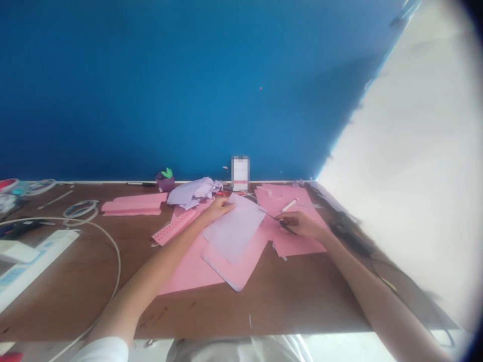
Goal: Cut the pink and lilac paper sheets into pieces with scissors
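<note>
Lilac sheet (pixel 237 231): seemed light, limp, easily creased.
Left hand (pixel 220 207) pinched it near the far corner, likely best; right hand (pixel 298 224) held scissors (pixel 287 228).

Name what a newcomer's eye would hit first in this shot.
Probably the big blue wall, filling most of the upper view behind the brown table. Next, the lavender sheet mid-table above pink sheets, pinched at its far edge by the left hand, with scissors in the right hand at its right corner. Then the small purple object with green leaf shapes, by the wall, left of center.
</note>
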Demonstrator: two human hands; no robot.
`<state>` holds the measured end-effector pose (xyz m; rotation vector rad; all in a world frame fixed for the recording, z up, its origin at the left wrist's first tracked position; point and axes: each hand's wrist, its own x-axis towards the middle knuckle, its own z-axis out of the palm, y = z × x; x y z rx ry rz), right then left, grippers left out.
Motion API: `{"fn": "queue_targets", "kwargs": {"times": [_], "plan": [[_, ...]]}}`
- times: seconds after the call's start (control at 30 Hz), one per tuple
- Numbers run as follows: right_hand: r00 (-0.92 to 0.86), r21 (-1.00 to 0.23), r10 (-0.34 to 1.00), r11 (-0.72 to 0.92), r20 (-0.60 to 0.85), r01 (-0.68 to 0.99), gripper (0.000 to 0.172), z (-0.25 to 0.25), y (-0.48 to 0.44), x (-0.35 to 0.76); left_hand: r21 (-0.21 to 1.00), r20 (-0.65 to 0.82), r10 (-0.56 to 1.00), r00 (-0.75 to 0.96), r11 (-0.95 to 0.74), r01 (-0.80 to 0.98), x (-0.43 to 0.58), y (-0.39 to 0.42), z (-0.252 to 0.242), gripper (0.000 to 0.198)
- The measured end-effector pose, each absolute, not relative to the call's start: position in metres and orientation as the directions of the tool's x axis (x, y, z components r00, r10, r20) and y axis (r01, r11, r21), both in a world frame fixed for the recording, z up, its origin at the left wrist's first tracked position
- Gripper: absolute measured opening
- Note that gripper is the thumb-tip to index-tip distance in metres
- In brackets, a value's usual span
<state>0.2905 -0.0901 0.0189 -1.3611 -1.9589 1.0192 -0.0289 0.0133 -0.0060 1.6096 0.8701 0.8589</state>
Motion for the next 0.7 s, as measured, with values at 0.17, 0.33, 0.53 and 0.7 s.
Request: {"fn": "queue_targets", "kwargs": {"times": [0.17,0.33,0.53,0.7], "plan": [[-0.327,-0.835,0.945,0.171,-0.012,0.523,0.037,0.017,-0.086,0.282,0.994,0.064,0.877,0.476,-0.100,0.051,-0.029,0.014,-0.007,0.046],[-0.362,-0.836,0.931,0.237,0.049,0.495,0.033,0.023,-0.062,0.281,1.000,0.020,0.881,0.472,-0.025,0.004,-0.030,0.025,-0.006,0.048],[-0.468,-0.812,0.883,0.250,-0.032,0.527,0.037,0.044,-0.023,0.279,0.993,0.011,0.926,0.377,-0.054,0.102,-0.031,0.049,-0.003,0.048],[-0.503,-0.764,0.836,0.174,-0.219,0.622,0.037,0.052,-0.003,0.278,0.980,0.066,0.933,0.355,-0.127,0.151,-0.024,0.059,-0.003,0.046]]}}
